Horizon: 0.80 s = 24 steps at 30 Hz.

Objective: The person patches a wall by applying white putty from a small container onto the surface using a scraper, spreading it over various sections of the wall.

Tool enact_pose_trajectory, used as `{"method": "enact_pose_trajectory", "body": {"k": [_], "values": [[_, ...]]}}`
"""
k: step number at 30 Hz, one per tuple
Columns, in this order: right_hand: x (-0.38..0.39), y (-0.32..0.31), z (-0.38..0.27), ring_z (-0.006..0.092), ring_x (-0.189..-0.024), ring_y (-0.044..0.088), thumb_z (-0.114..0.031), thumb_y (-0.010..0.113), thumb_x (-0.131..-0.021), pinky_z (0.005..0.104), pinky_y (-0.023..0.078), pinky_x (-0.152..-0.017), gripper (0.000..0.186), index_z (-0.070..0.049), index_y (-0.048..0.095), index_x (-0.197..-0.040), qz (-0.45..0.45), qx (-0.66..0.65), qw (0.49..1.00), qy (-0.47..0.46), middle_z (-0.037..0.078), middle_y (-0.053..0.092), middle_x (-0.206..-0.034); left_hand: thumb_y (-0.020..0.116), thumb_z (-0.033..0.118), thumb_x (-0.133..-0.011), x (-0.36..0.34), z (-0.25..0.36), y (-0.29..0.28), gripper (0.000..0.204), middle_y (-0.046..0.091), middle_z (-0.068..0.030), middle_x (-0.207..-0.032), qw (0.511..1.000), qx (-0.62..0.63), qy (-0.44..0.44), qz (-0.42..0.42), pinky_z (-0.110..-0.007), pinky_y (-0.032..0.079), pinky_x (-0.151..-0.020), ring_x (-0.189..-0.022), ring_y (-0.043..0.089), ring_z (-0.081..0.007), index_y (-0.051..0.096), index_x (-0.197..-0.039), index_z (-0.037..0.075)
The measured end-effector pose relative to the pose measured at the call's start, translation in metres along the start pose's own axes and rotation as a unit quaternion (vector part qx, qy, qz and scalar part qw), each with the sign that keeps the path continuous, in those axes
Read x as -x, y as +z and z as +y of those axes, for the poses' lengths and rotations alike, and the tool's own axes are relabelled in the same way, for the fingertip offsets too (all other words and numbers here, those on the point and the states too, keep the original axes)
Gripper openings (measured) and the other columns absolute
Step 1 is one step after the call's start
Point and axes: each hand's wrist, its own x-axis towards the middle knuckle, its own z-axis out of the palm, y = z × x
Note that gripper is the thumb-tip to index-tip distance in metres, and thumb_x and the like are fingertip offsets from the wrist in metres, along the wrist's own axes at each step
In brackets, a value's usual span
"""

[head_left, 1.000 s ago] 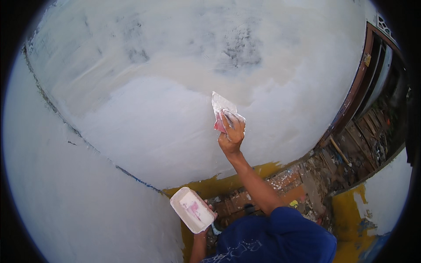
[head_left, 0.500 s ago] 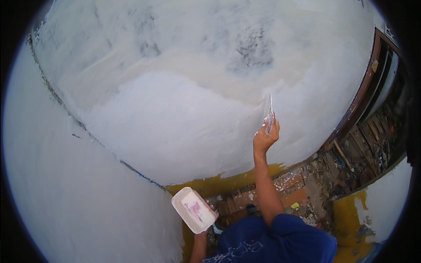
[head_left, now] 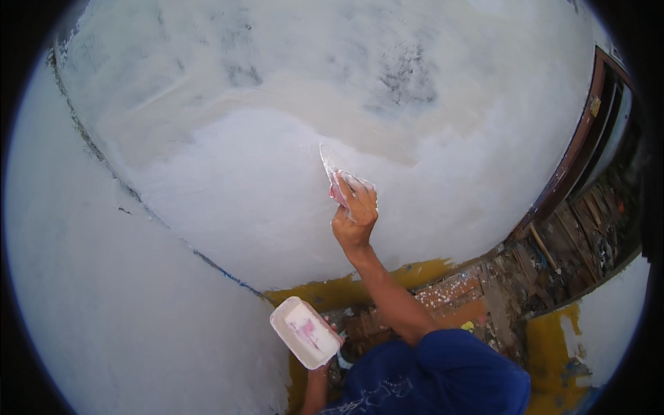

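My right hand [head_left: 357, 211] grips a flat putty scraper [head_left: 335, 181], smeared white with some pink showing, and its edge lies against the wall [head_left: 242, 200]. The hand itself has white paste on the fingers. Around the blade the wall is coated bright white, with a duller cream band and grey-black blotches above. Low in front of me, my left hand [head_left: 333, 328] is wrapped round a white rectangular tub [head_left: 290, 319] from its right and underside. White paste with pink streaks lies inside the tub; most of that hand's fingers are hidden behind it.
At left a second wall [head_left: 138, 290] meets the first in a dark, rough corner line. Yellow-brown paint [head_left: 325, 294] runs along the wall's base. Planks and rubble [head_left: 477, 297] cover the ground. A brown frame [head_left: 564, 159] stands at right, above a thin stick [head_left: 545, 247].
My right hand has swept left across the wall with the scraper, which is now turned more toward the upper left. The left hand and tub have stayed nearly still.
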Motion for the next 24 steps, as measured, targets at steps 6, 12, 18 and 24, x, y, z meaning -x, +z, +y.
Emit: {"method": "enact_pose_trajectory", "body": {"k": [6,12,18,24], "values": [[-0.016,-0.013,0.050,0.0345,-0.114,0.055,0.013,0.053,-0.060,0.0433,0.040,-0.099,0.067,-0.008,0.069,-0.122,-0.029,0.120,0.990,-0.073,0.013,0.064,-0.120,0.041,0.062,-0.095,0.003,0.005,-0.016,0.068,0.040,-0.0165,-0.150,0.999,0.049,-0.002,0.005,-0.075,0.027,-0.103,-0.131,0.044,-0.0416,0.035,-0.151,0.023],[0.040,-0.038,0.041,0.0352,-0.103,0.061,0.014,0.050,-0.061,0.0420,0.048,-0.091,0.063,-0.004,0.068,-0.119,-0.075,0.045,0.996,-0.015,0.015,0.067,-0.112,0.052,0.054,-0.094,0.007,-0.003,-0.003,0.064,0.044,-0.0163,-0.147,1.000,0.003,0.004,0.011,-0.075,0.035,-0.100,-0.130,0.044,-0.0438,0.041,-0.147,0.020],[-0.001,-0.091,0.099,0.0314,-0.088,0.062,0.012,0.059,-0.081,0.0390,0.049,-0.078,0.035,0.004,0.066,-0.114,0.153,0.131,0.973,0.110,0.016,0.067,-0.100,0.051,0.057,-0.093,0.001,0.001,0.003,0.065,0.045,-0.0168,-0.146,1.000,-0.011,0.003,-0.011,-0.076,0.034,-0.100,-0.130,0.045,-0.0443,0.041,-0.147,0.021],[0.000,-0.054,0.089,0.0346,-0.098,0.061,0.014,0.060,-0.075,0.0427,0.049,-0.085,0.045,0.001,0.067,-0.118,0.126,0.173,0.974,0.073,0.017,0.067,-0.109,0.048,0.059,-0.094,0.003,0.001,-0.009,0.064,0.046,-0.0159,-0.146,0.999,0.006,-0.004,0.037,-0.075,0.035,-0.099,-0.128,0.046,-0.0430,0.042,-0.146,0.021]]}}
